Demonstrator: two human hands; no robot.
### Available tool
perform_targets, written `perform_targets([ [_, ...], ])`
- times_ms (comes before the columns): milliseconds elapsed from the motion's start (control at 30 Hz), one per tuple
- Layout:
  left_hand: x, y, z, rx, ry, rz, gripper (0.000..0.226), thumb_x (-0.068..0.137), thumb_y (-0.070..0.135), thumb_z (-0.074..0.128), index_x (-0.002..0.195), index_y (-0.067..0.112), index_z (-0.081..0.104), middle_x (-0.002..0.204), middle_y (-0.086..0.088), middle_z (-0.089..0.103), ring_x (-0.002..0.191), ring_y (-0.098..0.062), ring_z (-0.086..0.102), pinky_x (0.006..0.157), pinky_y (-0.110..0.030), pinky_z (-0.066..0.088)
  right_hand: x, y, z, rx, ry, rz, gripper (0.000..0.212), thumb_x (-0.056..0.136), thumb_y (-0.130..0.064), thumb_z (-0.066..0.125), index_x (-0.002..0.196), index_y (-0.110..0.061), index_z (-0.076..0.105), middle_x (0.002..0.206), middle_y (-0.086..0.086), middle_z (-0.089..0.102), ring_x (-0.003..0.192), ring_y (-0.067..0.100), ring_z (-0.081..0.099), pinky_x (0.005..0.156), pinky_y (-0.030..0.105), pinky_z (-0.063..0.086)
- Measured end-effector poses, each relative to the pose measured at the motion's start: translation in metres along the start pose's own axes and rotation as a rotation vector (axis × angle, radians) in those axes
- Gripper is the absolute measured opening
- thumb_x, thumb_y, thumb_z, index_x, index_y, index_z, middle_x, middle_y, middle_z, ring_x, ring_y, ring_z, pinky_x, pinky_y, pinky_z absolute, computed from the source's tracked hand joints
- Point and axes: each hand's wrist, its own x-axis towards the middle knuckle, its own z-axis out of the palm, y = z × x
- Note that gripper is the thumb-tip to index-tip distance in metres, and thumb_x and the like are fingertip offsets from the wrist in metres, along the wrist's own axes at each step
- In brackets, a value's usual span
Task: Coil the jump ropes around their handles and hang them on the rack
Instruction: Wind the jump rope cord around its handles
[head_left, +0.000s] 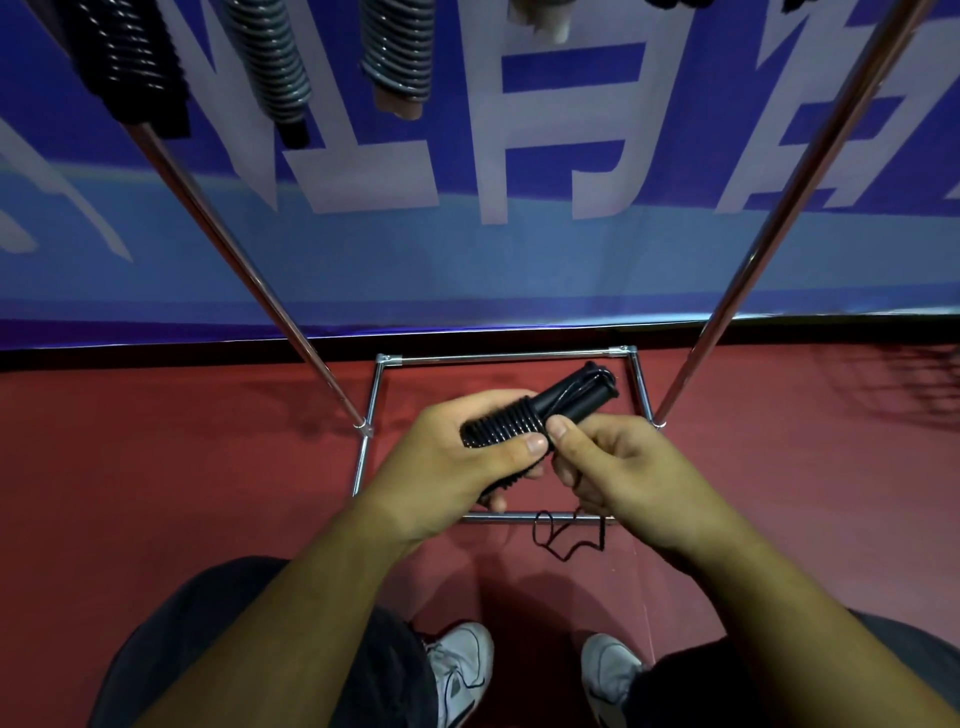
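Note:
My left hand grips a pair of black jump-rope handles held together, with black rope coiled around the half near my palm. My right hand pinches the thin black rope just beside the coils, thumb tip against the handles. The loose rope end hangs below my right hand in a few slack loops. Above, three coiled jump ropes hang from the rack: a black one, a grey one and another grey one.
The chrome rack stands right in front of me: two slanted poles rise from a rectangular base frame on the red floor. A blue banner with white characters hangs behind. My white shoes are below.

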Motion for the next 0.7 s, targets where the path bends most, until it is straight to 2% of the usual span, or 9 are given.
perform_targets([
  [100, 0.002, -0.005, 0.001, 0.110, 0.091, 0.036, 0.030, 0.092, 0.010, 0.074, 0.119, 0.023, 0.070, 0.093, -0.004, 0.076, 0.084, -0.020, 0.075, 0.055, -0.029, 0.054, 0.003, 0.001, 0.003, -0.107, 0.072, -0.011, 0.049, 0.097, -0.048, 0.055, 0.058, -0.017, 0.056, 0.051, -0.003, 0.037, 0.045, 0.011, 0.028, 0.045, 0.022, 0.026],
  [167, 0.003, -0.009, 0.000, 0.192, 0.150, 0.053, 0.031, 0.089, 0.015, 0.078, 0.115, 0.029, 0.069, 0.094, 0.000, 0.075, 0.077, -0.022, 0.074, 0.056, -0.031, 0.056, 0.004, 0.002, 0.004, -0.158, 0.121, 0.002, 0.050, 0.093, -0.052, 0.057, 0.059, -0.016, 0.065, 0.051, -0.001, 0.037, 0.046, 0.011, 0.028, 0.045, 0.024, 0.027],
  [233, 0.003, -0.011, 0.000, 0.252, 0.182, 0.054, 0.032, 0.087, 0.020, 0.080, 0.113, 0.034, 0.067, 0.093, 0.006, 0.073, 0.065, -0.019, 0.069, 0.056, -0.034, 0.058, 0.004, 0.004, 0.005, -0.196, 0.158, 0.023, 0.051, 0.094, -0.053, 0.058, 0.061, -0.015, 0.068, 0.049, 0.000, 0.040, 0.044, 0.012, 0.031, 0.043, 0.026, 0.027],
  [300, 0.003, -0.011, 0.002, 0.285, 0.188, 0.063, 0.032, 0.087, 0.021, 0.080, 0.111, 0.036, 0.065, 0.091, 0.012, 0.072, 0.061, -0.012, 0.066, 0.059, -0.034, 0.059, 0.004, 0.005, 0.007, -0.220, 0.164, 0.050, 0.050, 0.098, -0.047, 0.057, 0.061, -0.015, 0.068, 0.047, -0.001, 0.042, 0.043, 0.013, 0.032, 0.043, 0.026, 0.028],
  [433, 0.003, -0.012, 0.006, 0.381, 0.202, 0.127, 0.033, 0.086, 0.017, 0.080, 0.108, 0.035, 0.064, 0.089, 0.018, 0.072, 0.071, -0.001, 0.065, 0.065, -0.020, 0.050, 0.005, 0.006, 0.010, -0.023, 0.133, 0.216, 0.050, 0.101, -0.045, 0.054, 0.065, -0.012, 0.064, 0.043, -0.007, 0.035, 0.038, 0.012, 0.026, 0.044, 0.024, 0.024],
  [500, 0.001, -0.014, 0.009, 0.436, 0.187, 0.160, 0.035, 0.085, 0.014, 0.081, 0.107, 0.035, 0.064, 0.090, 0.016, 0.073, 0.075, -0.005, 0.068, 0.066, -0.025, 0.053, 0.003, 0.004, 0.010, 0.064, 0.125, 0.272, 0.057, 0.098, -0.056, 0.053, 0.067, -0.009, 0.061, 0.045, -0.005, 0.031, 0.038, 0.013, 0.025, 0.043, 0.022, 0.023],
  [600, 0.000, -0.017, 0.013, 0.621, 0.174, 0.248, 0.038, 0.085, 0.022, 0.081, 0.111, 0.039, 0.059, 0.093, 0.019, 0.070, 0.082, -0.005, 0.067, 0.072, -0.033, 0.054, 0.002, 0.004, 0.009, 0.012, 0.168, 0.267, 0.068, 0.085, -0.076, 0.051, 0.062, -0.012, 0.059, 0.047, -0.002, 0.032, 0.038, 0.015, 0.027, 0.042, 0.022, 0.024],
  [700, 0.002, -0.019, 0.013, 0.744, 0.193, 0.327, 0.043, 0.086, 0.025, 0.080, 0.117, 0.043, 0.055, 0.107, 0.020, 0.067, 0.095, -0.004, 0.064, 0.079, -0.035, 0.054, 0.003, 0.003, 0.010, 0.082, 0.178, 0.286, 0.062, 0.089, -0.070, 0.053, 0.064, -0.014, 0.055, 0.046, -0.003, 0.028, 0.038, 0.014, 0.024, 0.042, 0.022, 0.022],
])
